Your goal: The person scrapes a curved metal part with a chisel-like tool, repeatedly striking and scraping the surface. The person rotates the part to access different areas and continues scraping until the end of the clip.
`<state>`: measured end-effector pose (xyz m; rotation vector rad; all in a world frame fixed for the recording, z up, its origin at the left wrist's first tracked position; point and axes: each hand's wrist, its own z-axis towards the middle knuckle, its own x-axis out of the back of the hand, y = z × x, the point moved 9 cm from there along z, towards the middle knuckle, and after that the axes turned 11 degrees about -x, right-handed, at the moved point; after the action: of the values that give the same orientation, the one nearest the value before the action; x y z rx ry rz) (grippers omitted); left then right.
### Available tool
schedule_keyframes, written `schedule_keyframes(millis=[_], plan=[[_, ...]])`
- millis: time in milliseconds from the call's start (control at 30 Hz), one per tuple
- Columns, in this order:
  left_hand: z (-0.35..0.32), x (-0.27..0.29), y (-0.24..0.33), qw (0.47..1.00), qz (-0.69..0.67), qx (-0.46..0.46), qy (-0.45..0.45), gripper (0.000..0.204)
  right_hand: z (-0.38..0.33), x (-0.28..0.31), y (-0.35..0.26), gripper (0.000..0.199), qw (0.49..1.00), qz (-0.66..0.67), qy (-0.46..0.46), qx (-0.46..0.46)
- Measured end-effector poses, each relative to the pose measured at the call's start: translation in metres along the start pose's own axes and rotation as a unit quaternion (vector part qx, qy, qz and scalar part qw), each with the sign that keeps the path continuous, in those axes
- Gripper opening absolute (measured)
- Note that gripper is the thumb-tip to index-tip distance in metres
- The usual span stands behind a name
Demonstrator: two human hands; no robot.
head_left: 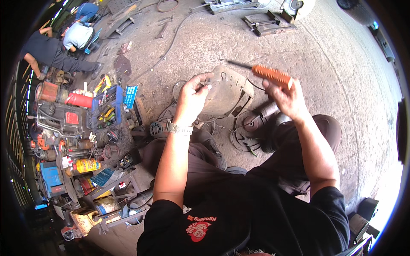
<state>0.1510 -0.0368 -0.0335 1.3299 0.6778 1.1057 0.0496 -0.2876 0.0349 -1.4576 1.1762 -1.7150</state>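
My right hand [287, 97] grips a tool with a ribbed orange handle [271, 76] and a dark, narrow shaft pointing left; its exact kind cannot be made out. Raised over the floor, my left hand [194, 94] has curled fingers, with thumb and forefinger apart and nothing visible between them. A watch sits on that wrist. Beyond and between my hands stands a worn, dusty beige casing [228, 91] with slots and holes, which the left fingertips overlap in view. Whether they touch it is unclear. Thin wires [218, 122] lie at its near edge.
Dark round motor-like parts [256, 121] lie between my legs. Tools crowd the left side: an open blue toolbox [106, 106], a dark case [60, 117], a yellow container [87, 165]. A metal cut-off machine [273, 21] stands far off; a cable [173, 40] crosses the floor. People crouch far left.
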Motion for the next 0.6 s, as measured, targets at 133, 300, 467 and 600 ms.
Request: schedule_keyframes(millis=[133,300,467,600], plan=[[0.003,0.008,0.022,0.998,0.018,-0.047,0.041,0.035,-0.012,-0.020,-0.023,0.031,0.993,-0.053,-0.052,0.091],[0.004,0.019,0.016,0.998,0.041,-0.040,0.038,0.035,-0.010,-0.033,-0.025,0.028,0.991,-0.040,-0.074,0.105],[0.001,0.016,0.018,0.999,0.036,-0.012,0.034,0.036,-0.010,-0.039,-0.031,0.028,0.991,-0.054,-0.077,0.100],[0.001,0.016,0.013,0.999,0.045,-0.008,0.020,0.038,-0.011,-0.038,-0.031,0.030,0.991,-0.062,-0.079,0.083]])
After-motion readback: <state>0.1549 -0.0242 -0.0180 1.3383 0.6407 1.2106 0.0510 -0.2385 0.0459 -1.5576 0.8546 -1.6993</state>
